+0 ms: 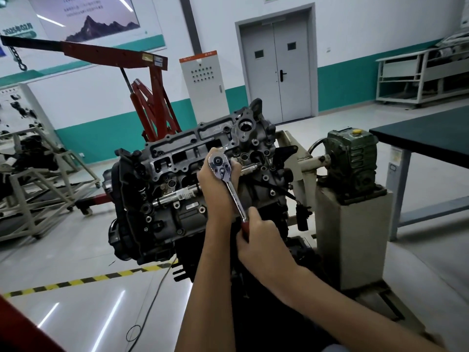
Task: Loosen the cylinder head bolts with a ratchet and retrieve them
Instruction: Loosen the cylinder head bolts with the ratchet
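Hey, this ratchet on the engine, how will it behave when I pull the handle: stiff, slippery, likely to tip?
The ratchet looks like solid steel, so probably rigid and heavy for its size. Its chrome shank may be slick; the red handle under the right hand likely grips better. The head could tip off, hence the left hand cradling it.

Left hand (215,184), right hand (261,240), forearms (209,270) bare; pale cloth sliver (336,348) under right arm.

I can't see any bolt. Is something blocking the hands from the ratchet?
Nothing visible does. The left hand holds the ratchet by its head, over the cylinder head, and the right hand grips its red handle.
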